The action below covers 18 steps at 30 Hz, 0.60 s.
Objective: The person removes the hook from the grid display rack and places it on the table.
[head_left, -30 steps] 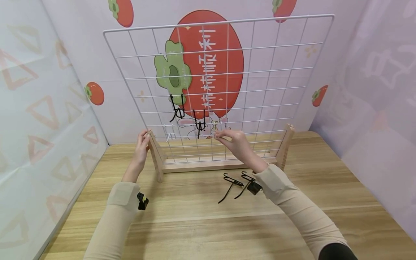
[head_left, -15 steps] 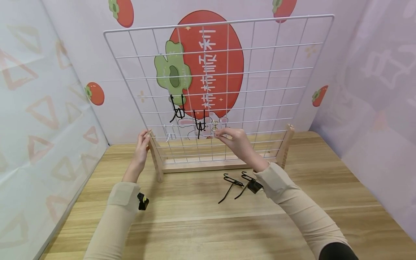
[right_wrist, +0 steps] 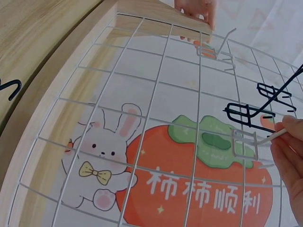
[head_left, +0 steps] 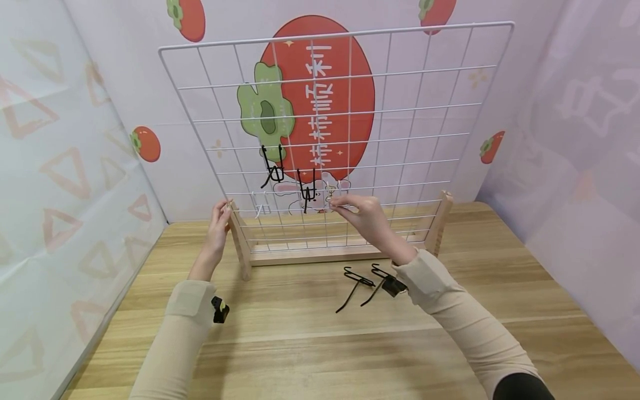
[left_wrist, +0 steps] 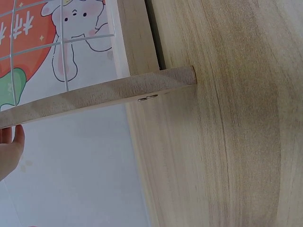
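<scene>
A white wire grid (head_left: 351, 113) stands upright in a wooden base (head_left: 300, 257). My left hand (head_left: 217, 230) grips the top of the base's left post (head_left: 241, 239), its fingers bent over the wood in the right wrist view. Between thumb and fingertips, my right hand (head_left: 364, 218) pinches the prong of a white hook (right_wrist: 270, 137), whose frame lies against the grid wires. Left of that hand, two black hooks (head_left: 308, 194) hang on the grid. Farther left and lower hangs another white hook (head_left: 261, 210).
Two loose black hooks (head_left: 356, 282) lie on the wooden table (head_left: 300, 355) in front of the base, near the right forearm. Behind the grid is a backdrop (head_left: 400, 144) printed with a large red persimmon and a rabbit.
The right hand has risen slightly at the grid with the white hook. The left hand stays in place on the post, and the other hooks have not moved.
</scene>
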Each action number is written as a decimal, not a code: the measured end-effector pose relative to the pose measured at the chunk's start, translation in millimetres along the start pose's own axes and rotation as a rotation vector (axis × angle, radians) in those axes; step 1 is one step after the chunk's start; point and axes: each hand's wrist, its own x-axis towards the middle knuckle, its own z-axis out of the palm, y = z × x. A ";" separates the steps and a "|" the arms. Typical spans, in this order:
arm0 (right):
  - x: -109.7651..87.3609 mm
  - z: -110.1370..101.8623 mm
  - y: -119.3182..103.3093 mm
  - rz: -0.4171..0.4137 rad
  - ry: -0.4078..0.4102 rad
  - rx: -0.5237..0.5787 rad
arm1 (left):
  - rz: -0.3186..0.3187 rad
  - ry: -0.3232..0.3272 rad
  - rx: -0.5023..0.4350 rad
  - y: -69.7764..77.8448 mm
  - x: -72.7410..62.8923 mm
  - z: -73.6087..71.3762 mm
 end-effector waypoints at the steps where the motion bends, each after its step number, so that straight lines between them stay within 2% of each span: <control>1: -0.1 -0.4 -0.6 -0.003 -0.001 0.002 | 0.000 0.003 0.000 -0.3 0.0 0.0; 9: -6.4 -4.6 -6.3 -0.031 -0.012 -0.001 | 0.007 0.012 -0.008 -2.1 0.7 -0.1; 18: -14.9 -6.9 -8.9 -0.088 0.032 0.019 | 0.001 0.028 -0.015 -1.4 1.3 1.2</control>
